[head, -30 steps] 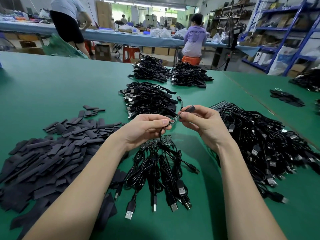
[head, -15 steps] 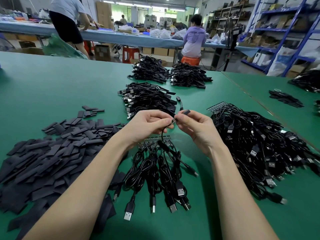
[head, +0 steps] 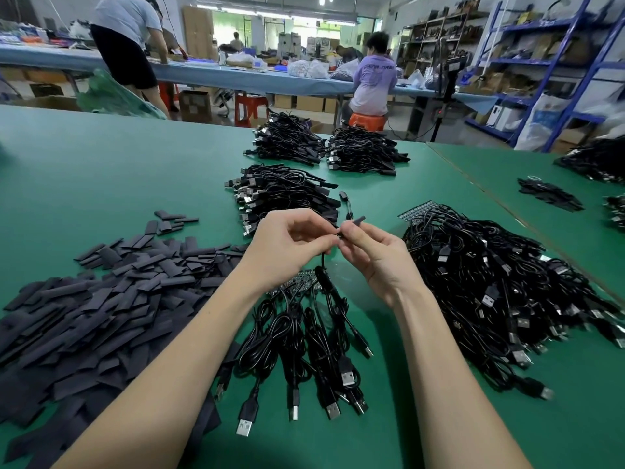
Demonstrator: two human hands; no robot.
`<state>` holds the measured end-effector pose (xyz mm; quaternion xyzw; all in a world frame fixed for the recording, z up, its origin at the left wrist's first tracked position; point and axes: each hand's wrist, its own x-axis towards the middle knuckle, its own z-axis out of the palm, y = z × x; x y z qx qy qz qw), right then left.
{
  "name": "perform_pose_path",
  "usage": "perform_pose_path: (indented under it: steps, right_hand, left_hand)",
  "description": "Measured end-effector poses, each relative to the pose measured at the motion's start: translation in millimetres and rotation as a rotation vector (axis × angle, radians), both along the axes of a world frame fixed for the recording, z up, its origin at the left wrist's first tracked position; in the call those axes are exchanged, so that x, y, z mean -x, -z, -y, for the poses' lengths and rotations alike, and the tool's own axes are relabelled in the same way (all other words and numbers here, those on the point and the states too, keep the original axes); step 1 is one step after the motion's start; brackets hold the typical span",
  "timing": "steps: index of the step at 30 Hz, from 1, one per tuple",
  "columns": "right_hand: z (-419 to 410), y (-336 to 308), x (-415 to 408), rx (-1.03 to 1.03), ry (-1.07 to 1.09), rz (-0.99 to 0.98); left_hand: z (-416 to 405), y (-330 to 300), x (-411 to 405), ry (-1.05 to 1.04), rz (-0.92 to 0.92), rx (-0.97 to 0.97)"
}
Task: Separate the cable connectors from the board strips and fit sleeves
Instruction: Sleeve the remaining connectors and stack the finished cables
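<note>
A short black sleeve (head: 355,222) is pinched in the fingers of the right hand (head: 373,255), raised above the worktop (head: 101,170), its free end pointing up and away. The cable end (head: 333,235) is pinched by the left hand (head: 287,248), fingertips almost touching, apparently so the sleeve can be slid over the connector. Below hang the cable and a board strip (head: 297,280) with further cables attached. A heap of loose sleeves (head: 101,299) lies to the left, unprocessed cables (head: 490,282) to the right, within reach.

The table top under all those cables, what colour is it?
Plain green: the table has a smooth green surface with no pattern, seen clearly in the head view, the only one here.
</note>
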<state>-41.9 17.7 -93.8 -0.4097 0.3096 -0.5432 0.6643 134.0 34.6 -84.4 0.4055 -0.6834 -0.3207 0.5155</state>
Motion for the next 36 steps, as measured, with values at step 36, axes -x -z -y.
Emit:
perform_pose_path:
  steps: [36]
  right_hand:
    - [5, -3, -14, 0.129, 0.591, 0.132]
  left_hand:
    - [0, 7, 16, 0.000, 0.125, -0.368]
